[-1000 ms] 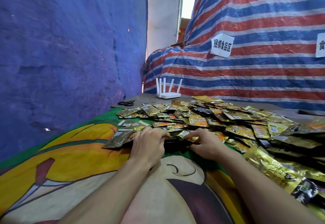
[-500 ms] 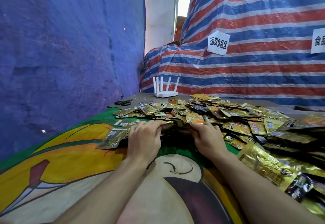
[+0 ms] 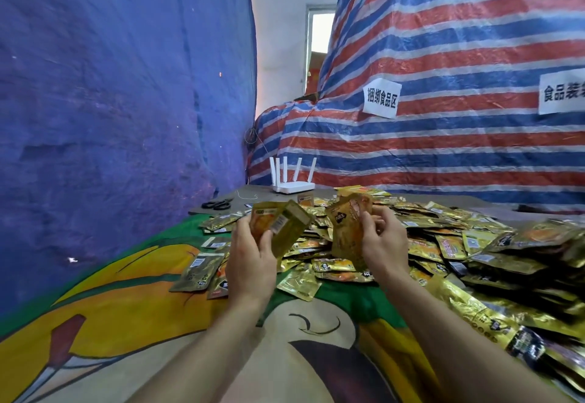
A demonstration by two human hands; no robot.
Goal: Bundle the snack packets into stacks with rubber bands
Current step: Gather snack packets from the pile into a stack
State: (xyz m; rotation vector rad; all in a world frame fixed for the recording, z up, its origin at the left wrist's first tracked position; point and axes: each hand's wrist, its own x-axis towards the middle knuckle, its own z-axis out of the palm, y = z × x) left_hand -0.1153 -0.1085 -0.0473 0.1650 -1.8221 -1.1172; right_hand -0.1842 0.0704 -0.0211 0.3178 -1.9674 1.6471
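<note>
my left hand [image 3: 250, 263] grips gold packets [image 3: 280, 227], my right hand [image 3: 381, 246] grips perhaps several more [image 3: 348, 228], above the pile [image 3: 443, 244].

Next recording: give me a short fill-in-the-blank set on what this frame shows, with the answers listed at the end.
The left hand and right hand each hold gold snack ___ above the pile.
Behind the pile stands a white ___ with upright antennas.
Left of it lie black-handled ___.
The tarp on the left is plain ___.
Missing words: packets; router; scissors; blue.
</note>
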